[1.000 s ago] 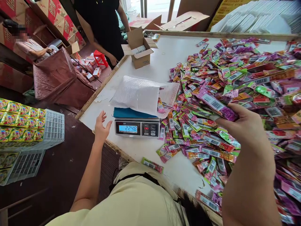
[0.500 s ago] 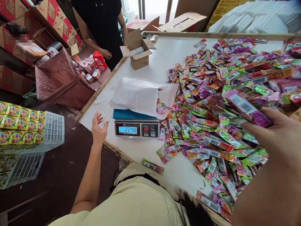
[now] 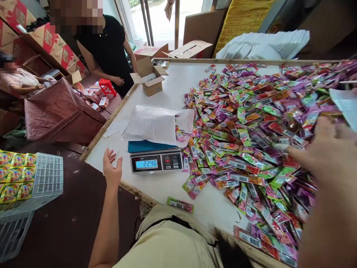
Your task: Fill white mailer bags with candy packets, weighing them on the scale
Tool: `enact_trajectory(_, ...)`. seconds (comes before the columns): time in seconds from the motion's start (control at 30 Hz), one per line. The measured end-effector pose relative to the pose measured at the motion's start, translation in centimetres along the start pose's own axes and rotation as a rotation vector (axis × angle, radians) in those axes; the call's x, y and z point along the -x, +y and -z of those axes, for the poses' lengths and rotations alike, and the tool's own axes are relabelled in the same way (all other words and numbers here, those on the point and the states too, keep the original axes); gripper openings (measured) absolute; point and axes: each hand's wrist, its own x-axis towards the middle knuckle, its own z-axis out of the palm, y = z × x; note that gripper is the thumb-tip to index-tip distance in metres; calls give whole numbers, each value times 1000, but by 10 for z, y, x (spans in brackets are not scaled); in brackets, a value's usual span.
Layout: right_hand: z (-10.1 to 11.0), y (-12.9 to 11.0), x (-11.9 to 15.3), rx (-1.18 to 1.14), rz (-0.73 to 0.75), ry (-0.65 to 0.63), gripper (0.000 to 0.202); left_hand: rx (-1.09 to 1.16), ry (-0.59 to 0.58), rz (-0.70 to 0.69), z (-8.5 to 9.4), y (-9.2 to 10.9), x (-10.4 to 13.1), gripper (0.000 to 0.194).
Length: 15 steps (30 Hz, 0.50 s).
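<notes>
My left hand (image 3: 112, 167) is held over the table's left edge with its fingers apart, and nothing is in it. Just right of it, a digital scale (image 3: 156, 162) reads 2248. A white bubble mailer (image 3: 153, 123) lies on the scale's blue plate (image 3: 147, 146), its mouth toward the right with small packets showing. My right hand (image 3: 329, 149), blurred, reaches over the big pile of colourful snack packets (image 3: 237, 123). The thumb is spread from the fingers, and no packet shows between them. A lone green packet (image 3: 180, 204) lies near the front edge.
An open small carton (image 3: 152, 87) stands at the table's far left. A stack of white mailers (image 3: 262, 46) lies at the back, and another mailer (image 3: 346, 106) at the right. A person in black (image 3: 107, 56) stands beyond the table. Crates of yellow boxes (image 3: 48, 175) stand at the left.
The packet that was in my right hand is no longer seen there, and that hand has opened. A mailer at the right has come into view. The whole view has shifted.
</notes>
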Motion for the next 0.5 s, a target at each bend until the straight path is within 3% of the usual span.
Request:
enact_trajectory(0.07, 4, -63, 20, -296, 58, -116, 68, 28, 11, 21, -2, -5, 3, 74)
enact_trajectory(0.17, -7, -173, 52, -874, 91, -503, 58, 72, 5, 43, -9, -9, 4, 73)
enact_trajectory(0.23, -19, -242, 60, -1003, 90, -575, 60, 102, -5, 33, -14, -8, 2, 72)
enact_trajectory(0.3, -26, -297, 55, -973, 88, -624, 55, 133, -10, 15, -16, -6, -6, 73)
enact_trajectory(0.4, -16, -348, 35, -813, 224, -555, 39, 163, 3, 9, -15, 2, -24, 72)
enact_trajectory(0.5, 21, -366, 17, -766, 500, -443, 43, 189, 50, -10, -7, 17, -42, 70)
